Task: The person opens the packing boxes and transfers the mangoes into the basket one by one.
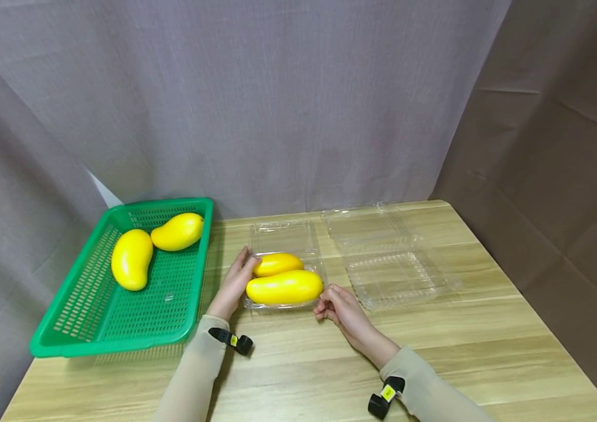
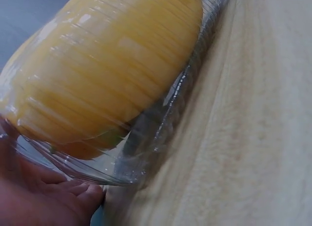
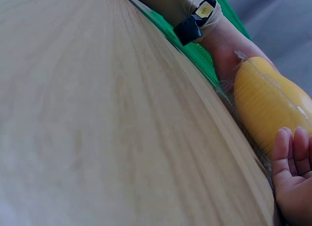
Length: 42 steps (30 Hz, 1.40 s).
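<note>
Two yellow mangoes lie side by side in a clear plastic clamshell box, a rear mango (image 1: 277,264) and a front mango (image 1: 285,287). The box's lid (image 1: 283,237) is folded back behind them. My left hand (image 1: 232,286) holds the left side of the box, thumb at the rim near the rear mango. From the left wrist, the box wall (image 2: 146,158) shows up close, the left fingers (image 2: 73,201) outside it. Beside the box's right front corner is my right hand (image 1: 343,313), its fingers loosely bent; whether they touch the box is unclear.
At left stands a green plastic basket (image 1: 202,281) holding two more mangoes, one curved mango (image 1: 132,259) and another mango (image 1: 177,231). A second clear box (image 1: 398,278) lies opened to the right. Grey curtain (image 1: 298,117) hangs behind the wooden table (image 1: 303,369).
</note>
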Motion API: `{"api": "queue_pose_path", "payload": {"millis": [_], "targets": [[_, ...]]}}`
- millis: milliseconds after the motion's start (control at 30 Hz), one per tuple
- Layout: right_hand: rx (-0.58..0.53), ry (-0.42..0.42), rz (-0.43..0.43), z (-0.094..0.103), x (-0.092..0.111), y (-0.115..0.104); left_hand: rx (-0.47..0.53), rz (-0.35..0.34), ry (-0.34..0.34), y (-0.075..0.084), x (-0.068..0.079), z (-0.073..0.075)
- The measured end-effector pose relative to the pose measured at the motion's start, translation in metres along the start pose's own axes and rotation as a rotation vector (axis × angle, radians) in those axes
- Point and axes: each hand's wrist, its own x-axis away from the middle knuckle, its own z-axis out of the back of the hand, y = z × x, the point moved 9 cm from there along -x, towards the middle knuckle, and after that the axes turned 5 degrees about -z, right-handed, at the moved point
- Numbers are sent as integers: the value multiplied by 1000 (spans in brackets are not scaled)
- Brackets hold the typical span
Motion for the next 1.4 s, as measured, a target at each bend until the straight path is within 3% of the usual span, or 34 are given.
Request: {"api": "queue_pose_path", "payload": {"millis": [133,267,467,667,900,1100,1400], "targets": [[-15,-3,1,-1,1,0,-20,-6,28,2,2,4],[-19,-3,4,0,1,0,-61,-87,64,15,6,7],[-21,2,4,0,1,-1,-333,-272,66,48,17,3],[-21,1,0,0,1,-1,-565,-498,-44,75,33,-21],[-20,-7,-2,-1,1,-1,-710,-607,-186,79,47,-44],[-6,-4,-4,0,0,-1,-788,-693,-235,81,53,-53],[-1,-1,-3,0,1,-1,-922,-779,-252,82,63,-63]]}}
